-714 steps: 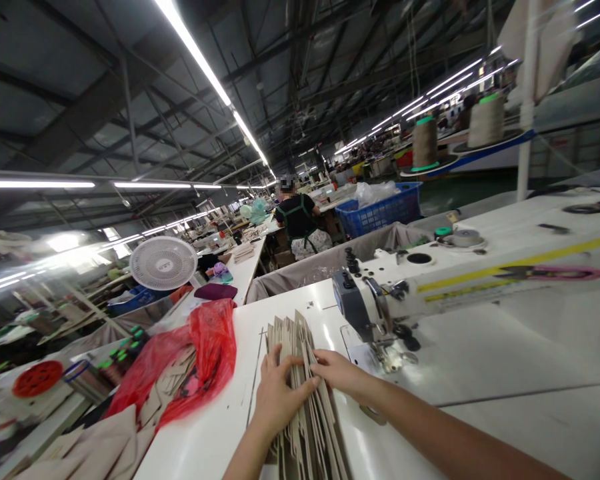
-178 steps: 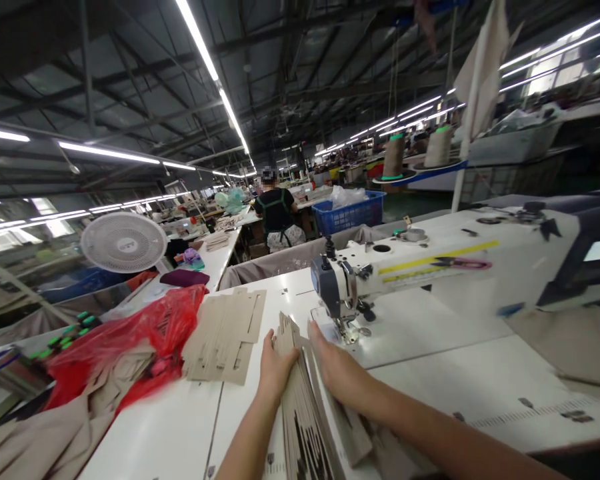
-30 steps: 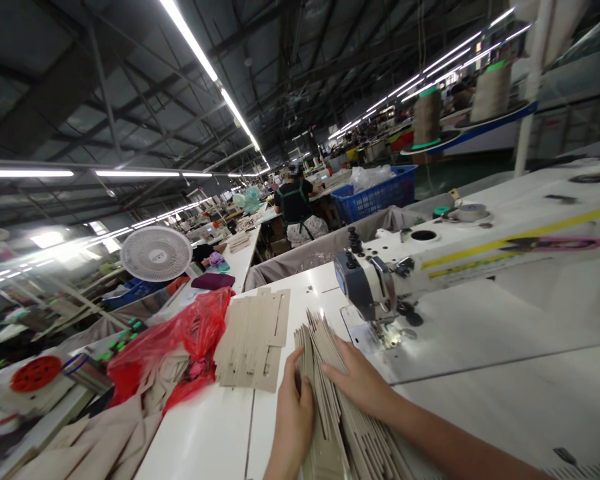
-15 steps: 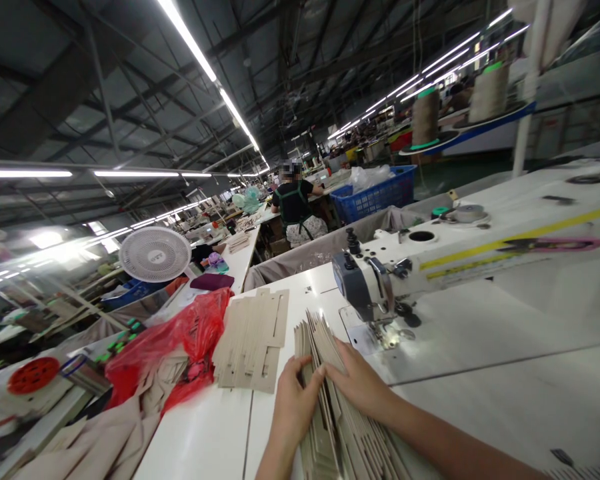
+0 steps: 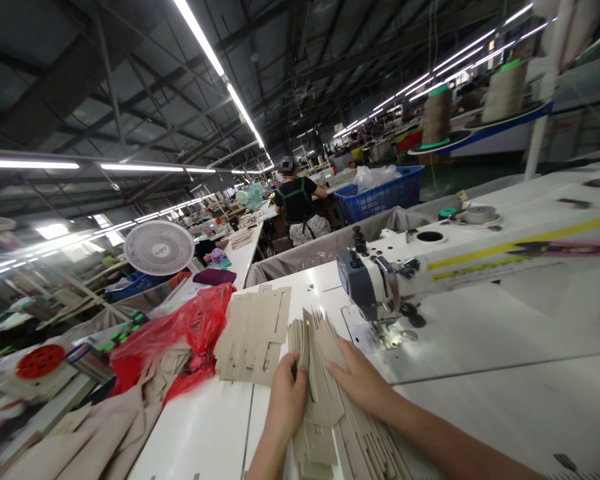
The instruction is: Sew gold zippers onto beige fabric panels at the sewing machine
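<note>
Left hand [image 5: 289, 400] gripping fanned beige pieces [image 5: 325, 373]

- Matt, fibrous card or stiff cloth is suggested by the stacked beige panels [image 5: 325, 353]; the exact stock cannot be told.
- A smooth, glossy white finish is shown by the worktop [image 5: 195, 433].
- Thin, shiny plastic is seen in the red bag [image 5: 200, 320].
- Smooth painted metal is shown by the sewing machine head [image 5: 375, 283].

The person's two bare forearms come in from the bottom edge of the head view. The left hand [image 5: 287, 400] and right hand [image 5: 363, 383] are slim, with narrow, tapering fingers [image 5: 347, 363]. The right forearm [image 5: 445, 433] is long and slender, narrowing to the wrist, and the left forearm [image 5: 265, 460] is cut off by the frame.
</note>
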`<state>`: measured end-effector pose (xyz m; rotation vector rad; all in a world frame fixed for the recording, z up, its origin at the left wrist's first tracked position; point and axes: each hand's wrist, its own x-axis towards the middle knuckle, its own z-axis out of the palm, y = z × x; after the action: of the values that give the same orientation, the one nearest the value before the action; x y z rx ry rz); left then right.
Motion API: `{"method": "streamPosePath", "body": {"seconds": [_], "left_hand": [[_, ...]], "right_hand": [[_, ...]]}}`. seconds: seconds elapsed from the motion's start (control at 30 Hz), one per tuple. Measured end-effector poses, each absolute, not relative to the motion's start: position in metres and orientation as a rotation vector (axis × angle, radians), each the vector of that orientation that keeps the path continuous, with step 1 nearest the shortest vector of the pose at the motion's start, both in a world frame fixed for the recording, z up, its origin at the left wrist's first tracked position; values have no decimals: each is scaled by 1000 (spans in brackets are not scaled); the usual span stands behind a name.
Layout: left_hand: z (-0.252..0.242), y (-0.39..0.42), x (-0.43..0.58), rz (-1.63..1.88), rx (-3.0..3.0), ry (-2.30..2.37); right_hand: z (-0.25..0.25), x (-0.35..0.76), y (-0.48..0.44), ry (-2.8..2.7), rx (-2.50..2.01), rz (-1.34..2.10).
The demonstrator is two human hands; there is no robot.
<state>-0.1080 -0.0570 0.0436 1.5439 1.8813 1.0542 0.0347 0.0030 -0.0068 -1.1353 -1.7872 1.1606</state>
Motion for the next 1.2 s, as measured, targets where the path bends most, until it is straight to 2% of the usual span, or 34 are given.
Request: {"method": "streamPosePath", "body": {"seconds": [0.2, 0.4, 0.77, 1.2], "left_hand": [[44, -61, -103, 1134, 1590, 1900], [52, -61, -91, 897, 1677, 1986], [64, -64, -83, 737, 1589, 2036], [61, -62, -84, 750, 1568, 2026]], "right_hand": [[-6, 36, 3, -1791, -1097, 1168], [-12, 36, 4, -1772, -1073, 1172], [-12, 37, 9, -1742, -1028, 1272], [-11, 38, 11, -1735, -988, 1294]]}}
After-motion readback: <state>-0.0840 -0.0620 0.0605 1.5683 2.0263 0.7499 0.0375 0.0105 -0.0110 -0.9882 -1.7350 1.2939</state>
